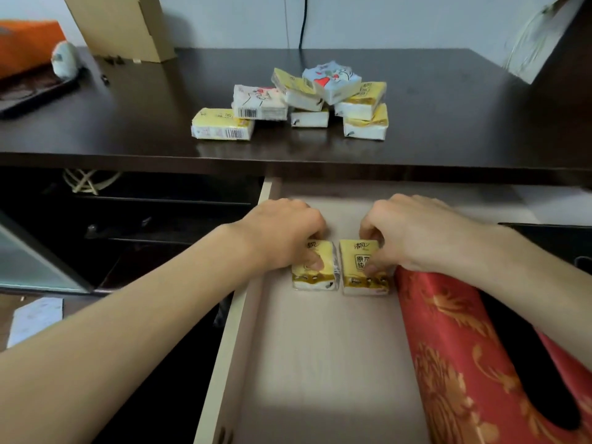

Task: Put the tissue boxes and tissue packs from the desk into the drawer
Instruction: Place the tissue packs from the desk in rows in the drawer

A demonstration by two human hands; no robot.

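The pale drawer (307,357) is pulled out below the dark desk (134,123). Two yellow tissue packs lie side by side on its floor. My left hand (282,233) grips the left yellow pack (315,277), thumb on top. My right hand (413,232) grips the right yellow pack (363,275). A red tissue box with gold flowers (461,357) lies along the drawer's right side, under my right forearm. On the desk sits a heap of several tissue packs (298,104), yellow ones and white patterned ones.
A cardboard box (125,24) leans at the desk's back left, beside an orange cushion (25,43) and a dark tray (28,91). A black cable (302,20) hangs down the wall. Dark shelves (128,219) lie left of the drawer.
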